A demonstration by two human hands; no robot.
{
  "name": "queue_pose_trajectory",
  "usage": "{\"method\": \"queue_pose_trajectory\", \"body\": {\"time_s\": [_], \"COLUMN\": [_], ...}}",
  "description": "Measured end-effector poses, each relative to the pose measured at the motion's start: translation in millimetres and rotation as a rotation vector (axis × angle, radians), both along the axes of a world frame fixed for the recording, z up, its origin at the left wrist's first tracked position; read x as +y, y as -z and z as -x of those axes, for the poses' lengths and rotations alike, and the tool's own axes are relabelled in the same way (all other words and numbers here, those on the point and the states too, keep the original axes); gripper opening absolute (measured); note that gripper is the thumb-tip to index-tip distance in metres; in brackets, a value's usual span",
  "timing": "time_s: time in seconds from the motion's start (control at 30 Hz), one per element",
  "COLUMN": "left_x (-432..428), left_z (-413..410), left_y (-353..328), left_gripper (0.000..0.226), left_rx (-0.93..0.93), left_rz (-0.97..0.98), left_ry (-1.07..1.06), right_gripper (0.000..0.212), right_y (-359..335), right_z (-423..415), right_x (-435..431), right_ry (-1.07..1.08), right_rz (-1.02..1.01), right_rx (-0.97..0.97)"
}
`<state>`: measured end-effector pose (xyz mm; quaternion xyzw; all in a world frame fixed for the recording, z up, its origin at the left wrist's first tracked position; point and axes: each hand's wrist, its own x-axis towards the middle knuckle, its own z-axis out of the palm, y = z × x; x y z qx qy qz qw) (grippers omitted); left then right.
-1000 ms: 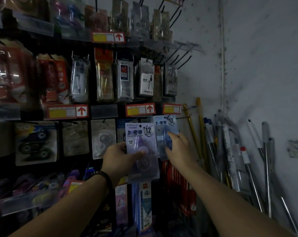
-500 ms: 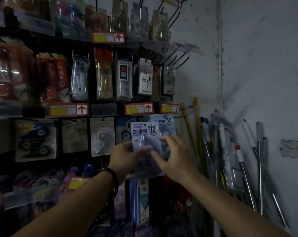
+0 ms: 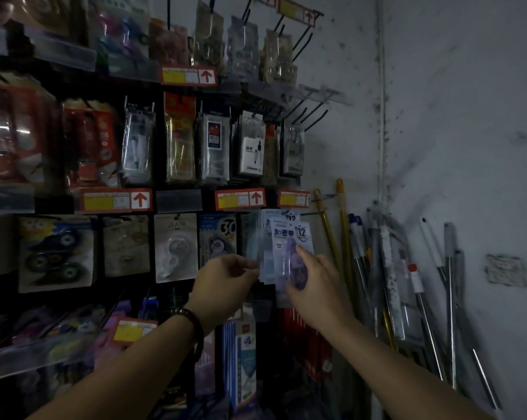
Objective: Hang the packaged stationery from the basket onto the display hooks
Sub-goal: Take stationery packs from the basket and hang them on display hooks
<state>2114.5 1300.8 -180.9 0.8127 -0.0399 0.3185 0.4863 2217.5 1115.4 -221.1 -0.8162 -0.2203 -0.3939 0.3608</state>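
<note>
At right end of rack (image 3: 179, 200), below red price tags (image 3: 292, 198) | blue '12' pack (image 3: 291, 237) up against matching hung packs (image 3: 266, 268) | right hand (image 3: 319, 286) grips its lower front | left hand (image 3: 223, 283) curled at stack's edge, grip unclear.

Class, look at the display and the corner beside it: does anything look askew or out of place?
The front pack at the right end of the lower row sits off-line from the packs behind, fanned not squared; the right hand holds it. Poles lean in a jumble against the wall at right.
</note>
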Motion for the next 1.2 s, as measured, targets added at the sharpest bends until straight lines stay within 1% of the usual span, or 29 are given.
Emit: {"method": "queue_pose_trajectory", "body": {"time_s": [0.1,0.17,0.3,0.53,0.87,1.03,1.2], "left_x": [15,24,33,37,44,44,43], "left_z": [0,0,-3,-12,-19,-15,-6], "left_y": [3,6,15,19,26,28,29], "left_gripper": [0.013,0.018,0.027,0.028,0.019,0.016,0.014], "left_rx": [-0.017,-0.016,-0.004,-0.025,-0.081,-0.092,-0.133], "left_rz": [-0.304,-0.469,-0.616,-0.659,-0.647,-0.653,-0.707], "left_ry": [-0.121,-0.167,-0.200,-0.199,-0.191,-0.195,-0.201], "right_gripper": [0.082,0.080,0.078,0.076,0.074,0.075,0.072], "right_y": [-4,-7,-12,-20,-17,-20,-24], "right_z": [-12,-18,-28,-34,-38,-42,-51], "right_x": [-2,-1,7,16,15,19,27], "right_ry": [0.013,0.031,0.071,0.060,0.063,0.077,0.032], "right_rz": [0.016,0.048,0.043,0.044,-0.039,0.036,0.052], "right_rx": [-0.038,-0.078,-0.124,-0.109,-0.095,-0.051,0.033]}}
